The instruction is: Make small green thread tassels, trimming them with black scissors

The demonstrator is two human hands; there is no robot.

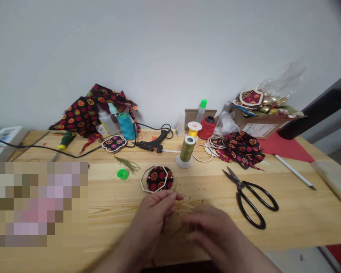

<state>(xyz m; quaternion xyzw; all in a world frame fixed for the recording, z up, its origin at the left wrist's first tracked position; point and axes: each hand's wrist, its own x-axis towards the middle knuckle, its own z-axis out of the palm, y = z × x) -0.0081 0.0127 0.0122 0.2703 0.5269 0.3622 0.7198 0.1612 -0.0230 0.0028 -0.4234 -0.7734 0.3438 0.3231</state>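
My left hand (159,208) is closed in a pinch at the front middle of the table. Thin olive thread (177,186) sticks out at its fingertips. To its right, my right hand (211,229) is smeared by motion, and whether its fingers grip anything is unclear. Just beyond the left hand lies an octagonal wooden frame (142,181) overlapping a round piece of patterned dark fabric (159,178). A spool of olive thread (186,149) stands behind them. Black-handled scissors (241,185) rest with blades apart, right of my right hand.
A black glue gun (155,143) with its cord lies behind. Nearby are a green cap (122,174), a tasselled fabric ornament (114,144), a turquoise spool (126,127), a red spool (207,128), patterned cloth (243,148), a white pencil (294,170) and a cardboard box (251,125).
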